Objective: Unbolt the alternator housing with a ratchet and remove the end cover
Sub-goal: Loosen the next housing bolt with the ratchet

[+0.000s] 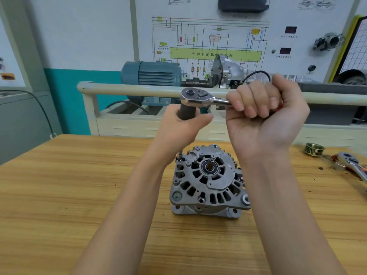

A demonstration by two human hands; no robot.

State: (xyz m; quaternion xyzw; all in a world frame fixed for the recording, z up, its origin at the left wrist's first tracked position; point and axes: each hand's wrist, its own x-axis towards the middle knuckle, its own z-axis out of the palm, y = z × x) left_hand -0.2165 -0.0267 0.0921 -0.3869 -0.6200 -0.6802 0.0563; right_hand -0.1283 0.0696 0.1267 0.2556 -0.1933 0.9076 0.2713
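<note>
At the centre of the wooden desk (59,185), the alternator (209,181) is seen standing with its shaft end up, just below the two raised hands. The pulley (314,149) is already off and lies at about 3 o'clock from the alternator, near the right edge of the desk, with a second ratchet (352,165) just beside it. At about 10 o'clock on the housing a long bolt (180,155) is seen standing partly out of its hole, so it is judged that the unbolting has begun; other bolt heads around the rim seem to be still seated, although this cannot be told with certainty. The end cover is still joined to the rest of the housing, so its removal is not yet done. It is judged that the task is at an early to middle stage: the remaining bolts must be loosened, and then the cover must be separated. The ratchet (200,99) is held in the air above the alternator, at about 12 o'clock from it, and touches no bolt. Its handle is gripped by the right hand (264,116), whose fingers are curled tightly around it. The dark socket (185,112) under the ratchet head is held by the left hand (184,128), with thumb and fingers wrapped around it. Whether the socket is being fitted on or taken off cannot be told.
</note>
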